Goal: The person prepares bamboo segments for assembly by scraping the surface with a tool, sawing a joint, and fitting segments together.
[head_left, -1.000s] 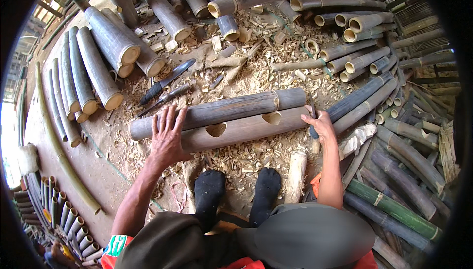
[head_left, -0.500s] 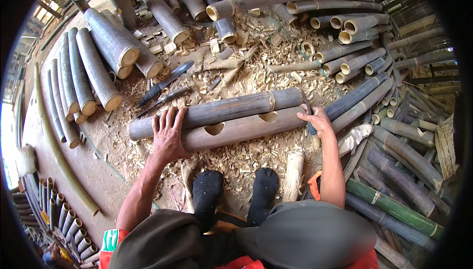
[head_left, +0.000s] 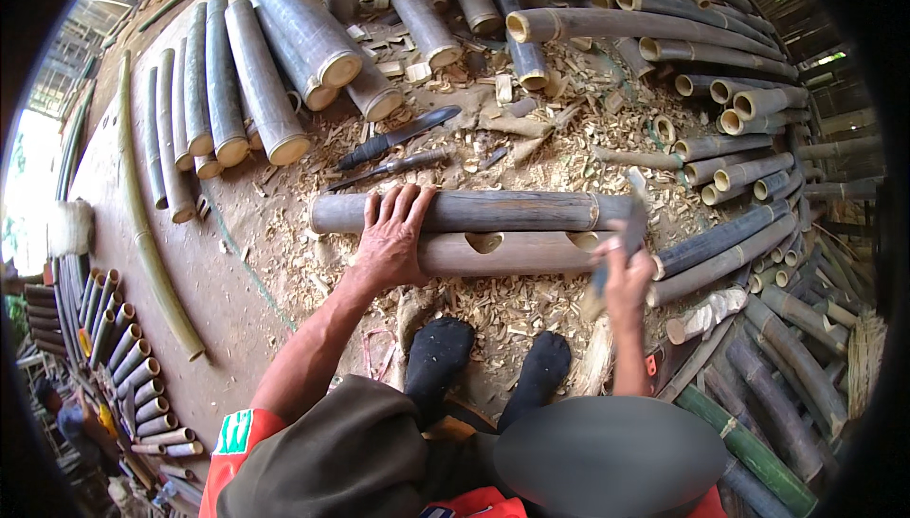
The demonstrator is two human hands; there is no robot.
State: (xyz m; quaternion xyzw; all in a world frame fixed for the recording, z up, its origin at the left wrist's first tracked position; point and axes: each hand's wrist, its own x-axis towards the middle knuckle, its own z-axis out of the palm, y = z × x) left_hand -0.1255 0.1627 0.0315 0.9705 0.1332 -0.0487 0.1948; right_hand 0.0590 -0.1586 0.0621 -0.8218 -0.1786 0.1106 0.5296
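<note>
Two bamboo tubes lie side by side across the wood chips before me. The far one is a dark grey bamboo tube (head_left: 512, 212); the near one is a scraped brown bamboo tube (head_left: 531, 257) with two scooped notches along its far edge. My left hand (head_left: 393, 234) bears down at their left part, fingers curved over the dark tube and thumb by the near tube's left end. At the right end, my right hand (head_left: 627, 281) is closed round a knife, smeared by motion. Its blade (head_left: 635, 205) points away from me over the tube ends.
Beyond the tubes lie a dark-handled knife (head_left: 398, 137) and a slim tool (head_left: 393, 169). Thick bamboo lengths (head_left: 303, 30) lie at the far left, more bamboo stacks (head_left: 749, 177) at the right. My socked feet (head_left: 441, 357) are close to the near tube. Another person (head_left: 81, 428) is at the lower left.
My view has shifted, so the scene sits farther right. The notched tube's right end has come nearer me. My right hand and the knife have moved and are now blurred; my left hand stays on the tubes.
</note>
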